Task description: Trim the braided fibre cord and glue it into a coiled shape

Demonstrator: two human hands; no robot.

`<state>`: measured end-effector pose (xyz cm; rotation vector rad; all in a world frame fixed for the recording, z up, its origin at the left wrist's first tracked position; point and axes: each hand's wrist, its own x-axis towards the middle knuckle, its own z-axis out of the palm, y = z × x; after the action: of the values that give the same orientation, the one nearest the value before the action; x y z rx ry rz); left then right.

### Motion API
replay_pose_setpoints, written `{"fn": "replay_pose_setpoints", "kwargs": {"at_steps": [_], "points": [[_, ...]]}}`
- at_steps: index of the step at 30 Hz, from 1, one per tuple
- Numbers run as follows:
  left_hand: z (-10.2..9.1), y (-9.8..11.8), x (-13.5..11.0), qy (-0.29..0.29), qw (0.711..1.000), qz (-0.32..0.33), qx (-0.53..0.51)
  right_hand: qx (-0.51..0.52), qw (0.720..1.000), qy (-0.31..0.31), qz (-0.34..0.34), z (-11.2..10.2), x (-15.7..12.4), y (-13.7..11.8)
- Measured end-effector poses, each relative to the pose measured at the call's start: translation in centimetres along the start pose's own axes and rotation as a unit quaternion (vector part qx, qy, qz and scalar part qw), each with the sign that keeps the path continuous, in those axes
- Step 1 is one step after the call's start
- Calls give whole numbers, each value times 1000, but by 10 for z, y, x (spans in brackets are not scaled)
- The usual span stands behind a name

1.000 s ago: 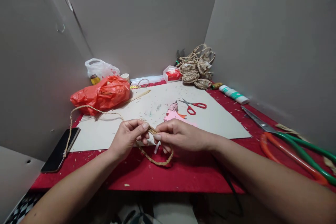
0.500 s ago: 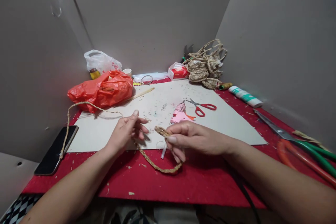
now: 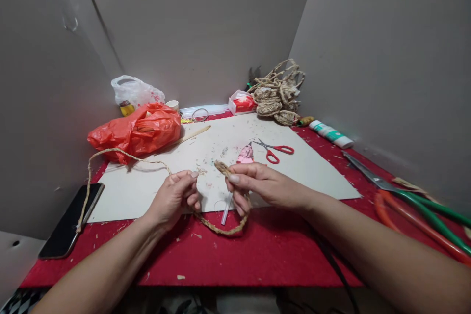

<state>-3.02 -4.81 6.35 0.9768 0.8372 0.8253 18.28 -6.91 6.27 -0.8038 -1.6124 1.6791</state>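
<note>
The right hand [image 3: 241, 186] is holding a braided cord [image 3: 222, 232] near its doubled end [image 3: 222, 167]; this grip is narrow, the thumb and the first finger pinching the fibres together. The left hand [image 3: 180, 194] is staying apart from this end, its fingers curling where the cord is passing; I cannot tell if this grip is pressing on it, because the hand is hiding the place. Between the hands, the cord is hanging in a low curve before the near part of the red worktop [image 3: 294, 260]. Beyond the left hand, it is running past the orange bag [image 3: 136, 132] and ending over the phone [image 3: 69, 223].

In my judgement, the work on this cord is standing at an early point: only the short end is lying folded against itself, while the much longer rest is remaining loose and single. No fastening is showing on the fold, but the fingers are covering a part of it.

The pink tool [image 3: 245, 153] and the red-handled scissors [image 3: 273, 149] are resting on the pale board [image 3: 312, 176], untouched. Behind them, coiled pieces [image 3: 270, 105] of similar-looking fibre are lying in a pile.
</note>
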Motion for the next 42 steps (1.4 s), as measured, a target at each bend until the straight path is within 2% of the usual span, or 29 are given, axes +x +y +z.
{"fn": "replay_pose_setpoints", "kwargs": {"at_steps": [5, 11, 14, 17, 21, 27, 34, 37, 39, 40, 42], "points": [[4, -3, 0, 9, 1000, 2, -8, -27, 999, -17, 11, 5, 0, -1], [4, -1, -5, -56, 997, -9, -43, -102, 994, -48, 11, 8, -2, 0], [4, -1, -6, -73, 997, -5, 8, -150, 985, -81, 2, 11, -2, -1], [5, -2, -7, -62, 995, 16, 75, -169, 981, -99, 5, 13, -3, -1], [6, -2, -10, -54, 990, 46, 125, -166, 980, -106, 22, 13, -3, 1], [6, 3, -14, -122, 981, 49, 143, -92, 987, -125, 49, 8, -4, -1], [7, 5, -20, -110, 952, 136, 250, -51, 984, -161, 53, 8, -7, -7], [5, 2, -22, -91, 941, 175, 274, -70, 988, -134, 42, 9, -8, -9], [4, 1, -23, -67, 929, 210, 297, -144, 987, -72, -1, 10, -8, -8], [4, 0, -23, -56, 920, 229, 313, -201, 978, -32, -34, 10, -9, -7], [3, -1, -23, -43, 897, 272, 347, -318, 941, 39, -109, 12, -9, -3]]}}
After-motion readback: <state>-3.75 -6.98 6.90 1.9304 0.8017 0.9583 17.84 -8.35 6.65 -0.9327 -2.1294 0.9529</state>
